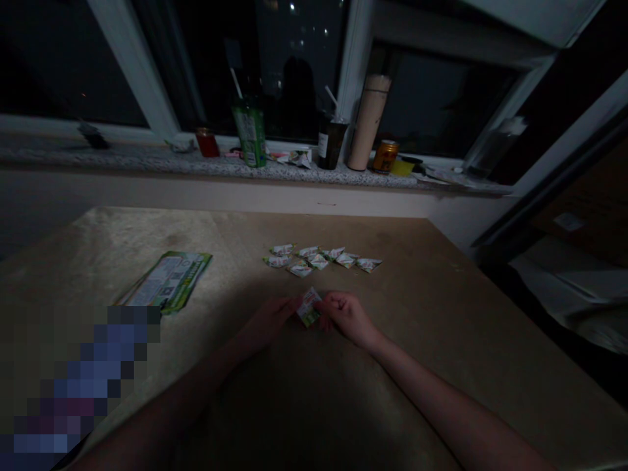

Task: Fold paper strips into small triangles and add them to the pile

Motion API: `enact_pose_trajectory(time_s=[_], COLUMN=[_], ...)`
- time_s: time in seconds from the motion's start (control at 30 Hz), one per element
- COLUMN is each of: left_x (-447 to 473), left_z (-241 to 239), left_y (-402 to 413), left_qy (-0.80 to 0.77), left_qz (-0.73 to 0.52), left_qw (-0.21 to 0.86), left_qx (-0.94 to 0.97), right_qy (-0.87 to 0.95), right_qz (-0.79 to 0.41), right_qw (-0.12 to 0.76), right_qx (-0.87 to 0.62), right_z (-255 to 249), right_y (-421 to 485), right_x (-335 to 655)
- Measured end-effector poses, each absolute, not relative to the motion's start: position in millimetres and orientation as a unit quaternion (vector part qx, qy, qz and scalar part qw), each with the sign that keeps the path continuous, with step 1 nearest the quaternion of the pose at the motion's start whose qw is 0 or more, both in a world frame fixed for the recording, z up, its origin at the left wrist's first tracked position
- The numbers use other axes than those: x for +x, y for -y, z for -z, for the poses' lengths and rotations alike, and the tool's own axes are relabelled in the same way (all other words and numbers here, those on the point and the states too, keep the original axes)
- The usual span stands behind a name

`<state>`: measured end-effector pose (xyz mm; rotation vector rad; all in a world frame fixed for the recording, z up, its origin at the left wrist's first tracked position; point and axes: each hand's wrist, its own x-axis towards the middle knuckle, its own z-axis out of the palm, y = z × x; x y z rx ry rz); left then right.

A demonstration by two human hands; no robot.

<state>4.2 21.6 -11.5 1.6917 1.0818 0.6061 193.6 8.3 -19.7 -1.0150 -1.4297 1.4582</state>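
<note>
And here a small packet (308,314) is held btwn the hands: L edge pinched by L hand (269,320), R edge by R hand (349,315), w/ other packets (318,261) spread just beyond on the tbl (417,288).

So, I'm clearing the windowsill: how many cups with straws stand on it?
2: the green cup, right of the red jar, and the dark cup, just left of the tall beige flask. It's dim, so others may be hidden.
</note>
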Motion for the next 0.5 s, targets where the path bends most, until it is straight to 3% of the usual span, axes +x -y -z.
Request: enact_pose_trajectory(time_s=[0.33, 0.5], left_x=[-0.9, 3.2], left_z=[11.0, 12.8], left_y=[-22.1, -24.0], left_qy=[-0.422, -0.417], left_qz=[-0.242, -0.274], left_qw=[0.526, 0.523], left_qx=[0.698, 0.691], right_qy=[0.522, 0.593], right_qz=[-0.586, -0.498], right_qw=[0.466, 0.501], right_qx=[-0.409, -0.387], right_z=[26.7, 25.2], right_y=[-11.3, -5.8], right_x=[192.4, 194.4])
